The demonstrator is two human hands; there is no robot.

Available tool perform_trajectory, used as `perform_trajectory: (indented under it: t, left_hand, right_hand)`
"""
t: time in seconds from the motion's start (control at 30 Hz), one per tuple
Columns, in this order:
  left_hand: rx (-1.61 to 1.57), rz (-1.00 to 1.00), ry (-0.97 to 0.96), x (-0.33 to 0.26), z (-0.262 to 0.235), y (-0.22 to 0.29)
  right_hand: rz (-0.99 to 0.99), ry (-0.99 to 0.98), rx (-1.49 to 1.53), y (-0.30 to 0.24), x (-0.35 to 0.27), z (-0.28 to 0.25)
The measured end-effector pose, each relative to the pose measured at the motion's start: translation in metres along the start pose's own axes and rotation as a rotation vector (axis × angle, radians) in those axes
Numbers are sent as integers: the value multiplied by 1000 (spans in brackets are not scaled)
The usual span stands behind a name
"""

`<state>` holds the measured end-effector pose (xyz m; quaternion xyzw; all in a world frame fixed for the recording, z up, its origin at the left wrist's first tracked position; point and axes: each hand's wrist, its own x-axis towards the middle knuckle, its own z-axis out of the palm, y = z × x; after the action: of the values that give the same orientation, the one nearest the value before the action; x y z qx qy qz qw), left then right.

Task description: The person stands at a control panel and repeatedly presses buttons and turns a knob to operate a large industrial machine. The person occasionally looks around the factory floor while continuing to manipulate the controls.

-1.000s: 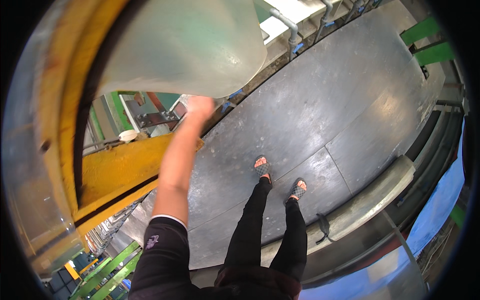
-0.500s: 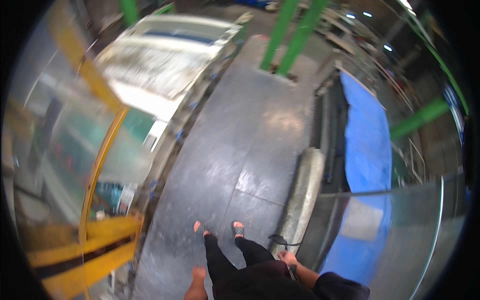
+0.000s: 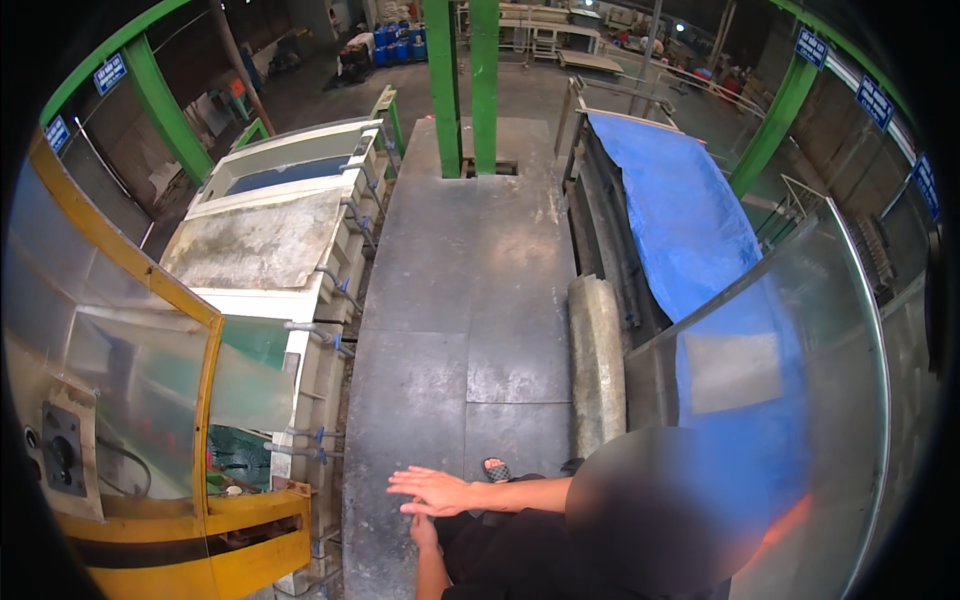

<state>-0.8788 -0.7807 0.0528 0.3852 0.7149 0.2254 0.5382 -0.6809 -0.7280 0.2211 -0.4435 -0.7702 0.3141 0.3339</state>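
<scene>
My right hand reaches leftward across my body, fingers stretched and spread, palm down, with nothing seen in it. Just below it, and partly covered by it, is my left hand. Its fingers look curled together; whatever they hold, if anything, is hidden under the right hand. The two hands meet or nearly meet above the dark platform. A sandaled foot shows beyond my right forearm. A small black thing lies beside the near end of a long pale roll.
On the left stand a yellow-framed clear panel and a white tank with pipe fittings. Green posts rise from the platform's far end. A blue tarp and a clear panel line the right side.
My right hand has left the black strap-like thing by the roll and swung left to my left hand, its fingers now spread. My view has turned and lifted; the feet are mostly covered.
</scene>
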Motion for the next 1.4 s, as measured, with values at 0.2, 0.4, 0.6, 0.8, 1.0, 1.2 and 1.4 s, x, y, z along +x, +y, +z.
perform_trajectory:
  t: [0.2,0.4,0.6,0.8,1.0,1.2,1.4]
  left_hand:
    - [-914,34,-216,-99,27,186]
    - [104,1004,-172,-175,0,242]
    - [790,1137,-102,-161,-32,127]
    - [926,-90,-311,-151,-134,-164]
    - [797,-461,-175,-237,-227,-379]
    - [27,-688,208,-271,-195,-436]
    - [-262,-655,217,-231,-65,-315]
  right_hand:
    - [474,174,699,8,-27,46]
    - [943,-13,885,50,-47,35]
    - [1063,-41,2079,-43,-34,60]
    - [928,-24,1079,-40,-34,61]
    - [755,-137,-99,18,-108,82]
    - [1117,-703,272,44,-165,135]
    - [836,-1172,-24,40,-64,121]
